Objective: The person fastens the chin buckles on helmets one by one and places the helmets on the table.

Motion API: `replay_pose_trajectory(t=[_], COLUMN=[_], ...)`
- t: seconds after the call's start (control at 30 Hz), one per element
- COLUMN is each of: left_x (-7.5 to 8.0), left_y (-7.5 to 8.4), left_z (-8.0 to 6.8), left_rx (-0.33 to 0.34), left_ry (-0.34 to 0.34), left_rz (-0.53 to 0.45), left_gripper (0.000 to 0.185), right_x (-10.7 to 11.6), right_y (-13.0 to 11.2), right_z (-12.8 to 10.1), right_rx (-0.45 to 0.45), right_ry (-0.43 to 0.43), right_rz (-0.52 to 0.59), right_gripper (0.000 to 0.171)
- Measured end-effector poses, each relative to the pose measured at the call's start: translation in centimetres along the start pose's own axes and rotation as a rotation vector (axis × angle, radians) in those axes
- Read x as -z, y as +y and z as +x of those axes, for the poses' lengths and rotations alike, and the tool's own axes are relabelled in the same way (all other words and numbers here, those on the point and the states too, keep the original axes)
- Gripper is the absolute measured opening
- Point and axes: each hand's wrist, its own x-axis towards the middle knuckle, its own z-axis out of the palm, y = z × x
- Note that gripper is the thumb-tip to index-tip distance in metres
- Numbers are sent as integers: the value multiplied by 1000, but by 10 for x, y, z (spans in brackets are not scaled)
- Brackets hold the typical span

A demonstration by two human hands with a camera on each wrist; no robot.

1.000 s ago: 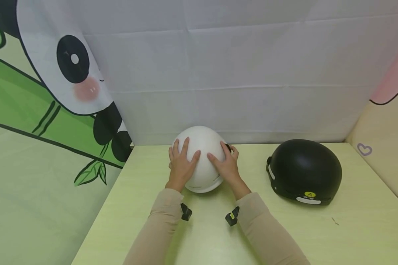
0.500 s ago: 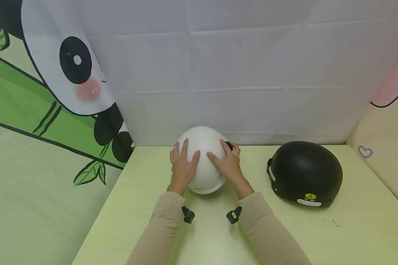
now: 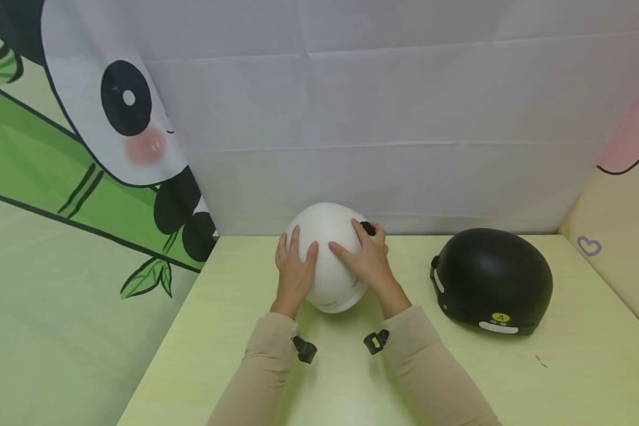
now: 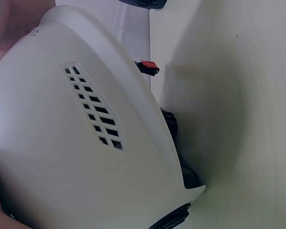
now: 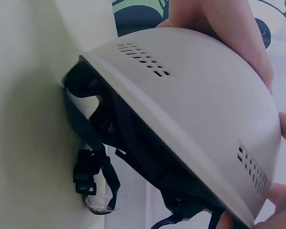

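A white helmet (image 3: 325,278) is between both hands near the table's back edge. It is tilted, and I cannot tell whether its rim touches the table. The left hand (image 3: 295,269) grips its left side, thumb and fingers spread over the shell. On the right side, the right hand (image 3: 370,260) holds it the same way, beside a small black part (image 3: 369,228). The right wrist view shows the dark lining and a hanging black strap buckle (image 5: 84,179). Vent slots (image 4: 96,109) and a red-and-black buckle piece (image 4: 150,67) appear in the left wrist view.
A black helmet (image 3: 492,278) with a yellow sticker stands to the right on the pale table (image 3: 341,378). Behind the table hangs a white cloth (image 3: 383,106). A panda print (image 3: 154,148) covers the left side, and a beige panel (image 3: 617,248) stands at the right.
The white helmet has turned slightly in both hands, showing more lettering low on its shell and more of the black part at right. The black helmet has stayed on the table.
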Motion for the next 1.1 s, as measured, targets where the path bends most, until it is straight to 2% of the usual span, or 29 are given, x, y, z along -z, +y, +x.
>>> replay_pose_trajectory(t=[0.33, 0.67, 1.1], left_x=[-1, -2, -4], left_y=[4, 5, 7], left_z=[-6, -11, -17], left_rx=[40, 62, 96], left_ry=[-1, 5, -19], left_rz=[-82, -96, -148], left_gripper=[69, 69, 71], right_x=[12, 15, 21], right_y=[-17, -22, -28], right_z=[-4, -4, -6], right_rx=[-5, 6, 40], right_ry=[-17, -26, -38], right_rz=[-85, -134, -199], right_gripper=[85, 84, 83])
